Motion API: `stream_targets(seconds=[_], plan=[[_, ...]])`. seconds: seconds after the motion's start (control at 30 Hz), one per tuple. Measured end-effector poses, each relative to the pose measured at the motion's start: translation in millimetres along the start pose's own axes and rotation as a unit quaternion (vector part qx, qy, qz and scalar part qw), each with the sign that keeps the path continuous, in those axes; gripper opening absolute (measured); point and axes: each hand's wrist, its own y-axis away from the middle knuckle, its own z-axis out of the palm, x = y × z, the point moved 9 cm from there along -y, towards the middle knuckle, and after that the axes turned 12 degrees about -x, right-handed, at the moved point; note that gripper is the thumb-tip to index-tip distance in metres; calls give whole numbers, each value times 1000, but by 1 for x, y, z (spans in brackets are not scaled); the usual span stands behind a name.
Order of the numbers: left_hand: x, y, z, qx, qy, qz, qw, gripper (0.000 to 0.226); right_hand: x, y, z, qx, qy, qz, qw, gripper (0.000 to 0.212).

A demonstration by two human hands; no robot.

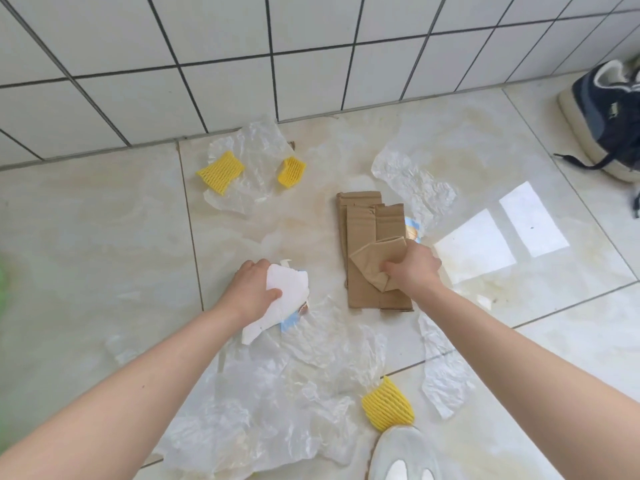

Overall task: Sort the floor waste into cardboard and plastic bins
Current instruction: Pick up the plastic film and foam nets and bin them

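My left hand [251,289] grips a torn white card piece [285,292] with a blue printed edge, held just above the floor. My right hand [414,268] is closed on a folded brown cardboard scrap [372,261] over a stack of flat brown cardboard strips [367,230]. Clear plastic sheets lie around: one at the back left [258,157], one at the back right [415,181], a large crumpled one near me [277,393]. Three yellow foam nets lie at the back left [220,171], the back middle [291,171] and the front [388,403].
A white tiled wall [311,46] borders the floor at the back. A dark sneaker [609,116] stands at the right by the wall. My light shoe [401,455] is at the bottom edge. A green blur [3,289] shows at the left edge.
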Motion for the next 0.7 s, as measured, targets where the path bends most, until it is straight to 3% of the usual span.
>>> stream_targets(seconds=[0.2, 0.33, 0.5, 0.7], plan=[[-14, 1, -12, 36, 34, -18, 999, 26, -15, 16, 32, -46, -7, -50, 998, 37], [-32, 2, -29, 62, 127, -37, 989, 26, -33, 31, 46, -67, 0, -106, 992, 27], [-50, 13, -51, 101, 324, -27, 940, 24, -53, 49, 54, -128, -74, -147, 978, 50], [-54, 16, -59, 82, 480, -11, 874, 29, -47, 47, 26, -152, -249, -124, 948, 33]])
